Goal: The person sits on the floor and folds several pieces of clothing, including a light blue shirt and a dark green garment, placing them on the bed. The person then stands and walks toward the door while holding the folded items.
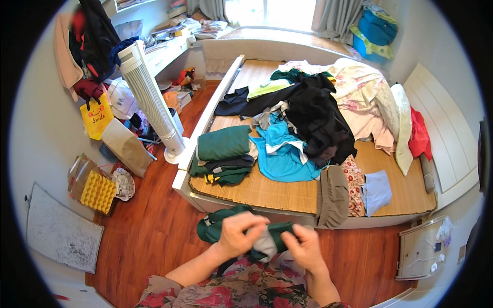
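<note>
In front of my body, off the near edge of the bed, a bunched dark green garment (211, 229) with a grey-white patch is held between both hands. My left hand (239, 236) pinches it near its middle, while my right hand (306, 248) grips its right end. Beyond, on the bed's mat (285, 194), lies a stack of folded green clothes (224, 143). A crumpled bright blue shirt (283, 154) and a heap of black clothes (319, 115) spread beside it. To the right are brown elastic-waist pants (333, 197), a red floral cloth (353, 179) and a folded light blue cloth (376, 192).
A white tower fan (154, 97) stands left of the bed. Nearby are a yellow bag (96, 118), a yellow egg tray (98, 191) and a leaning whiteboard (64, 228). Floral bedding (364, 87) covers the bed's far right. At right sits a low white cabinet (418, 251).
</note>
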### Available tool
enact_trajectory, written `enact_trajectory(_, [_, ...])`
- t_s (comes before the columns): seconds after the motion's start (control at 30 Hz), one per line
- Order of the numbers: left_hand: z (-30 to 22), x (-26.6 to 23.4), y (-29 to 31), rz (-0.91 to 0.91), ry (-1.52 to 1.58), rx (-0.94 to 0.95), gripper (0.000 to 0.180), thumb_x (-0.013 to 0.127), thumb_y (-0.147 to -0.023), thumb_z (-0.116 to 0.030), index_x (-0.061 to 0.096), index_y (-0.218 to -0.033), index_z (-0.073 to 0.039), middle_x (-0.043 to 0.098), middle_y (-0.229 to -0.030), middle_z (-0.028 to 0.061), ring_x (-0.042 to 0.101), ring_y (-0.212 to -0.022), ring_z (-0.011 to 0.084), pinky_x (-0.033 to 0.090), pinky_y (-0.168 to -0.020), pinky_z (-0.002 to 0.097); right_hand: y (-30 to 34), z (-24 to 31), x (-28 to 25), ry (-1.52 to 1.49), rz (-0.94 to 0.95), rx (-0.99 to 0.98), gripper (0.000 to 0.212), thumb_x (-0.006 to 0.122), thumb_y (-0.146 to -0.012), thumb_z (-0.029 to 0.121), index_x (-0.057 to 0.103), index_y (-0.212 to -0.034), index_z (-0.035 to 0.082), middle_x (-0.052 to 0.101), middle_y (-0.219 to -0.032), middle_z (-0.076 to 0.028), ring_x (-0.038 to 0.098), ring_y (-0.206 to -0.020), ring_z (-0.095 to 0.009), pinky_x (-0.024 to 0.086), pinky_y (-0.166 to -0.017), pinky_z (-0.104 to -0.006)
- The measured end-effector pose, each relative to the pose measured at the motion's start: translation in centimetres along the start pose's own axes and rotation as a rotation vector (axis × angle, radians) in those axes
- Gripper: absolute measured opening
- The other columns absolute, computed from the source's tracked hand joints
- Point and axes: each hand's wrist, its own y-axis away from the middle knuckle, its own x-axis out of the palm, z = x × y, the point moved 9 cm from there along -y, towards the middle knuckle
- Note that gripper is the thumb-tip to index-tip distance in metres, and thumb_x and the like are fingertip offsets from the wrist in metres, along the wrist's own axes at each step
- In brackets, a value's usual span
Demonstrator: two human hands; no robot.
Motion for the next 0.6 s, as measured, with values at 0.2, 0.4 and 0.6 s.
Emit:
enact_trajectory(0.2, [15.8,-1.0,5.6,0.144,-0.414,-0.350,0.053,0.070,-0.083,-0.031,0.054,-0.125,-0.004,0.058,-0.119,0.0177,0.057,-0.110,0.0312,0.046,-0.092,0.0405,0.6,1.1,-5.8,-0.303,-0.338,-0.041,0.014,0.058,-0.093,0.007,0.065,-0.097,-0.004,0.062,-0.085,0.002,0.052,-0.076,-0.004,0.044,-0.067,-0.0207])
enact_trajectory(0.4, [25.0,0.0,15.1,0.477,-0.645,-0.580,0.093,0.074,-0.073,-0.053,0.035,-0.144,-0.007,0.049,-0.134,0.0203,0.046,-0.124,0.0366,0.041,-0.100,0.0468,1.3,2.1,-8.3,-0.382,-0.493,-0.127,0.018,0.055,-0.097,0.013,0.063,-0.094,-0.003,0.059,-0.081,0.003,0.048,-0.072,-0.004,0.040,-0.064,-0.0193])
enact_trajectory(0.6, [25.6,-0.6,14.7,0.423,-0.644,-0.565,0.050,0.069,-0.080,-0.049,0.067,-0.109,-0.008,0.070,-0.096,0.0168,0.065,-0.091,0.0352,0.050,-0.082,0.0435,1.0,2.3,-9.4,-0.330,-0.586,-0.143,0.027,0.054,-0.099,0.020,0.054,-0.078,0.003,0.055,-0.073,0.005,0.046,-0.064,-0.002,0.038,-0.057,-0.0198])
